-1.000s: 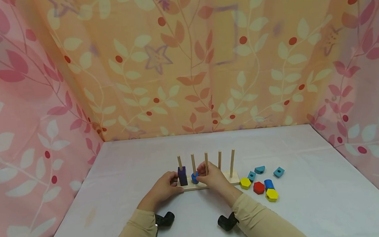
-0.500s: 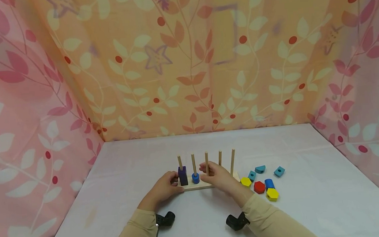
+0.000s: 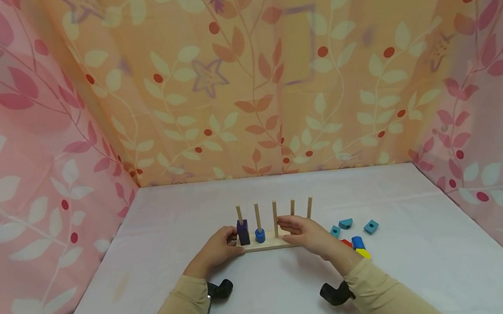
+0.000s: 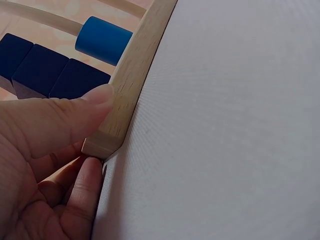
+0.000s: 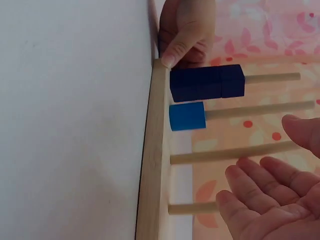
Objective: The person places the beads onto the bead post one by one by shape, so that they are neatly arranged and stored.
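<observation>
A wooden peg board (image 3: 270, 244) with several upright pegs stands mid-table. Dark blue square blocks (image 3: 242, 232) are stacked on the leftmost peg, and one blue cylinder (image 3: 260, 235) sits on the second peg. My left hand (image 3: 220, 248) pinches the board's left end (image 4: 102, 142) between thumb and fingers. My right hand (image 3: 306, 233) hovers open, fingers relaxed, in front of the right-hand pegs and holds nothing. In the right wrist view the blue cylinder (image 5: 187, 116) and the dark blue blocks (image 5: 207, 82) show beside the bare pegs (image 5: 232, 152).
Loose blocks lie right of the board: teal pieces (image 3: 345, 224) (image 3: 370, 226), a blue cylinder (image 3: 357, 242), a red piece (image 3: 346, 242) and a yellow piece (image 3: 363, 253), partly behind my right wrist. Patterned fabric walls (image 3: 246, 79) enclose the white table (image 3: 416, 262).
My right hand let go of the blue cylinder on the second peg and moved right, opening, toward the loose blocks. My left hand kept its hold on the board's end.
</observation>
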`<act>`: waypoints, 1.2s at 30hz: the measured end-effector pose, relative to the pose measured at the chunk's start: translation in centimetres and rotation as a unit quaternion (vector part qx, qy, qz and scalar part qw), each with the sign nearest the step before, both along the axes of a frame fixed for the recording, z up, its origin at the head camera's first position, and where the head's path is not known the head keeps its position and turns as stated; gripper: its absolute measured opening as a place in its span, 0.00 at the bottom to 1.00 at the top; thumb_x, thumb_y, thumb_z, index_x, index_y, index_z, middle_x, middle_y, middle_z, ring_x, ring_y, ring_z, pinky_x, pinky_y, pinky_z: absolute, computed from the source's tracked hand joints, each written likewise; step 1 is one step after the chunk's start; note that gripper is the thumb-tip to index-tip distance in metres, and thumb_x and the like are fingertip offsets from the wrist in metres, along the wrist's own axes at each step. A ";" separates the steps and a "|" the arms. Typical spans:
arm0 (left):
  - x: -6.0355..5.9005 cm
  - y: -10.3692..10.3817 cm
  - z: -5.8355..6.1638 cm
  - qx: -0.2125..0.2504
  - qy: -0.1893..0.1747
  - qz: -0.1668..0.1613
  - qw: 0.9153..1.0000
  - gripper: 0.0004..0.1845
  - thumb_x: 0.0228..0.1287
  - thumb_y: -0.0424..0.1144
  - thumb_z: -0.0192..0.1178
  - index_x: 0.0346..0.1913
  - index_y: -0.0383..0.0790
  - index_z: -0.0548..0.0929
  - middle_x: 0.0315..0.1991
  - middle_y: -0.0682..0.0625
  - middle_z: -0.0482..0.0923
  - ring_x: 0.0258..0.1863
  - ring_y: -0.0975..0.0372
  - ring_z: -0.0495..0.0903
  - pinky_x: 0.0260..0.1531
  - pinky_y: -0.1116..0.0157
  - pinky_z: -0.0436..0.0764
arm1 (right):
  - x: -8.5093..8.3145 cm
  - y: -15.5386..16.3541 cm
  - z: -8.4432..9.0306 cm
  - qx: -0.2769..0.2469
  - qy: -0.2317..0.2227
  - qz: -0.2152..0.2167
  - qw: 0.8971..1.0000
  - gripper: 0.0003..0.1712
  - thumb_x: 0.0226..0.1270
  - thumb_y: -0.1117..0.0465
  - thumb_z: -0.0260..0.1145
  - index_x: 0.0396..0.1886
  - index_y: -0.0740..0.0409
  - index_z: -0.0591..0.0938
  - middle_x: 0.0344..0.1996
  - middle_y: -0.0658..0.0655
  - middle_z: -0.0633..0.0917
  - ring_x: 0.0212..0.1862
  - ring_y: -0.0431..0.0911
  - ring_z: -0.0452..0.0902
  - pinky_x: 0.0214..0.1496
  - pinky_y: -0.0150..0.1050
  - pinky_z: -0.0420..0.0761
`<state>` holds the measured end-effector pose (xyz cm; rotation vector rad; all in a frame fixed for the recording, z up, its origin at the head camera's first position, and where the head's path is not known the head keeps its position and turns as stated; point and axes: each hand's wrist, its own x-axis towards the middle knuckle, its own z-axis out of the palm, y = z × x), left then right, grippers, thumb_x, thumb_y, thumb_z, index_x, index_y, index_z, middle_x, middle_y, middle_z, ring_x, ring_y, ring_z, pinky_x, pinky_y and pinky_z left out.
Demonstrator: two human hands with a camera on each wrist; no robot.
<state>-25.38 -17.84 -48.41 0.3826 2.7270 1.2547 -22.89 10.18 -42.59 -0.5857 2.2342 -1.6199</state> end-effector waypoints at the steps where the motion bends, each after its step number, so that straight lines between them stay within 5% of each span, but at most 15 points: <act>1: 0.0 0.0 0.0 0.000 0.000 -0.001 1.000 0.23 0.46 0.38 0.71 0.46 0.37 0.76 0.43 0.48 0.72 0.43 0.60 0.71 0.48 0.59 0.74 | 0.0 0.3 0.1 -0.003 0.001 -0.002 1.000 0.28 0.64 0.62 0.60 0.63 0.63 0.66 0.60 0.65 0.70 0.62 0.58 0.65 0.58 0.47 0.70; 10: -0.2 -0.1 -0.4 0.007 -0.007 0.001 1.000 0.24 0.46 0.37 0.71 0.47 0.35 0.76 0.44 0.46 0.72 0.45 0.59 0.73 0.50 0.58 0.74 | -0.4 5.1 0.8 0.021 0.018 -0.030 0.999 0.19 0.63 0.60 0.62 0.50 0.67 0.75 0.47 0.67 0.78 0.50 0.60 0.73 0.48 0.33 0.77; 21: -0.2 -0.1 -0.4 0.014 -0.010 -0.003 1.000 0.24 0.46 0.37 0.71 0.47 0.36 0.75 0.45 0.46 0.73 0.46 0.58 0.73 0.50 0.59 0.75 | -0.9 11.9 0.4 0.159 0.001 -0.143 0.977 0.18 0.62 0.57 0.63 0.49 0.61 0.76 0.40 0.58 0.80 0.42 0.50 0.75 0.48 0.44 0.77; 28: -0.4 -0.1 -0.5 0.015 -0.011 -0.004 1.000 0.24 0.46 0.37 0.71 0.47 0.35 0.75 0.45 0.47 0.73 0.47 0.57 0.73 0.49 0.60 0.75 | -0.5 14.5 -0.7 0.226 -0.007 -0.152 0.962 0.17 0.59 0.57 0.65 0.46 0.59 0.77 0.40 0.54 0.79 0.41 0.47 0.72 0.43 0.42 0.79; 36: -0.4 -0.2 -0.7 0.011 -0.006 -0.003 1.000 0.24 0.45 0.38 0.71 0.47 0.37 0.75 0.43 0.48 0.73 0.43 0.59 0.72 0.49 0.59 0.74 | -0.3 15.7 -2.4 0.234 -0.052 -0.159 0.958 0.21 0.54 0.57 0.69 0.46 0.61 0.76 0.36 0.54 0.78 0.36 0.47 0.71 0.37 0.39 0.78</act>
